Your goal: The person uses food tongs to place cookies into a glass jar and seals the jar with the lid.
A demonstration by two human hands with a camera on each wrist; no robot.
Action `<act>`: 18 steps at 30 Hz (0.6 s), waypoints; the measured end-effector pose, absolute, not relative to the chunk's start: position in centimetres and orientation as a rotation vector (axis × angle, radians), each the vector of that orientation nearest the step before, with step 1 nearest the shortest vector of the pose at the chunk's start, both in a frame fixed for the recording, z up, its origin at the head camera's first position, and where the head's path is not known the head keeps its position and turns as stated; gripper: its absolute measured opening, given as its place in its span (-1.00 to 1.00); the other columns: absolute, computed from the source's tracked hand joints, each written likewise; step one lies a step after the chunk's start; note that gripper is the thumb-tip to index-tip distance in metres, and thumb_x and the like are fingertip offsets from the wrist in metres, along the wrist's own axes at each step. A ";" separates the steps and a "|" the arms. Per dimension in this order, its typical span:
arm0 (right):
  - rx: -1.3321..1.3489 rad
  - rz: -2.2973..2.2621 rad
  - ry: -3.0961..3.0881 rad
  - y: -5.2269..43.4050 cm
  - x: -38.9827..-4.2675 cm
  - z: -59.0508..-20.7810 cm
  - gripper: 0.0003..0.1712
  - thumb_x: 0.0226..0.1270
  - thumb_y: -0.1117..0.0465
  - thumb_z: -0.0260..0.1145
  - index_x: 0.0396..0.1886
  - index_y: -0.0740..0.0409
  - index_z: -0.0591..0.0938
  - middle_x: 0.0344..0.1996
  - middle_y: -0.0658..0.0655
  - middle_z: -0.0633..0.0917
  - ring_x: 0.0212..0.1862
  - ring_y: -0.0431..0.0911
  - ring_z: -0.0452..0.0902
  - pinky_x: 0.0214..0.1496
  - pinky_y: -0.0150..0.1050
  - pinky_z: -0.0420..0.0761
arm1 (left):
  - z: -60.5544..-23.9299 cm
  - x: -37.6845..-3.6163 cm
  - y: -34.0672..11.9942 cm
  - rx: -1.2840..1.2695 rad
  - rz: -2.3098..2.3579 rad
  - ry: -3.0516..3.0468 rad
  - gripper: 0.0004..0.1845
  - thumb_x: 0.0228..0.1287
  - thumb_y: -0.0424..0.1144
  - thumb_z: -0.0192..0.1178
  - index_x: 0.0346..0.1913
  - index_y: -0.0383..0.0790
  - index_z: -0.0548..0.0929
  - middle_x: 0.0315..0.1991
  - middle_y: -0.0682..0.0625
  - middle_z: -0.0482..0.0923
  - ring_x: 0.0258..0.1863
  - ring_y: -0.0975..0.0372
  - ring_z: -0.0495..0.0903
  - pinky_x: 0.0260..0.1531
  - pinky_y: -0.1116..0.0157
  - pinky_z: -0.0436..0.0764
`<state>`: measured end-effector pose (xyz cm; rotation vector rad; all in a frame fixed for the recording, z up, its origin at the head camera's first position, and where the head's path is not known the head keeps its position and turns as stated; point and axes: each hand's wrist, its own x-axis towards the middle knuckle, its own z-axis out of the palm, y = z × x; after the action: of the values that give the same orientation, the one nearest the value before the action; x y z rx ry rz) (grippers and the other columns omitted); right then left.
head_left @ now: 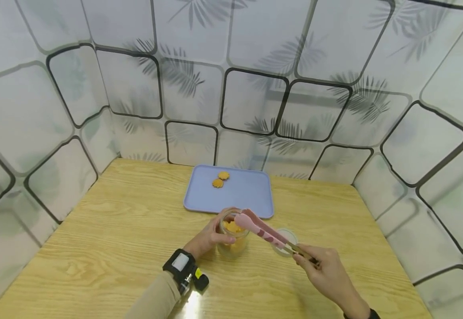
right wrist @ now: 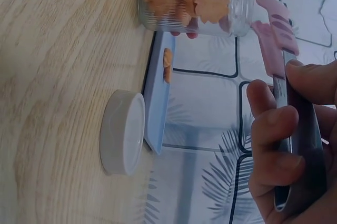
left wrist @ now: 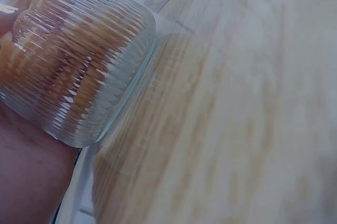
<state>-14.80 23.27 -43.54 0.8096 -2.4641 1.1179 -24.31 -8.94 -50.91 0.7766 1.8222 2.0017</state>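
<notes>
Item: transfer of biscuits from jar to tray, judged to be at an early stage. The ribbed glass jar (head_left: 233, 239) stood open on the wooden table (head_left: 116, 230), just in front of the blue tray (head_left: 247, 195), and the left hand (head_left: 209, 239) was curled round its side, steadying it. The jar held a good number of orange flower-shaped biscuits (right wrist: 210, 3). Its pale lid (head_left: 284, 241) lay off on the table to the right of the jar, so the opening step was done. The right hand (head_left: 327, 272) pinched the handles of pink-tipped tongs (head_left: 261, 228), whose tips sat at the jar's mouth; whether they gripped a biscuit could not be told. Two biscuits (head_left: 220, 179) lay on the tray's far part, close together. By that count, most of the contents remained to be moved.
</notes>
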 end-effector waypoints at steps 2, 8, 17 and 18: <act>0.801 1.139 -2.475 23.2 -14.9 -43.6 -0.76 0.27 0.48 0.39 -0.07 0.33 0.76 -0.48 0.02 0.77 -0.60 -0.46 0.43 -0.66 -0.51 0.41 | -50.9 -24.3 -8.9 0.768 2.003 1.823 -0.12 0.23 -0.23 0.34 0.57 -0.10 0.17 0.34 -0.26 0.32 0.19 0.15 0.45 0.13 0.29 0.52; 0.630 1.249 -2.541 22.5 -15.8 -43.4 -0.77 0.44 0.35 0.31 0.01 0.33 0.72 -0.55 -0.04 0.69 -0.69 -0.42 0.31 -0.74 -0.43 0.33 | -51.1 -24.2 -8.6 0.829 2.018 1.842 -0.15 0.22 -0.25 0.34 0.55 -0.11 0.22 0.30 -0.31 0.43 0.29 0.12 0.42 0.31 0.29 0.33; 0.554 0.957 -2.630 21.0 -22.3 -43.7 -0.76 0.46 0.23 0.33 -0.02 0.29 0.72 -0.50 0.11 0.71 -0.66 -0.35 0.20 -0.62 -0.40 0.24 | -50.7 -24.6 -8.8 0.878 1.986 1.855 -0.19 0.22 -0.27 0.35 0.53 -0.06 0.27 0.28 -0.33 0.47 0.26 0.16 0.45 0.12 0.33 0.52; 0.559 0.923 -2.660 20.8 -23.2 -43.7 -0.73 0.47 0.21 0.32 0.00 0.30 0.71 -0.49 0.12 0.71 -0.65 -0.33 0.22 -0.60 -0.38 0.24 | -50.7 -24.6 -8.9 0.873 1.984 1.852 -0.19 0.23 -0.27 0.35 0.53 -0.05 0.26 0.28 -0.34 0.46 0.25 0.18 0.46 0.09 0.35 0.54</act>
<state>-23.20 20.76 -43.73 0.5590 -2.6596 0.9232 -24.58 -8.91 -50.66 0.8733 1.8524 1.9842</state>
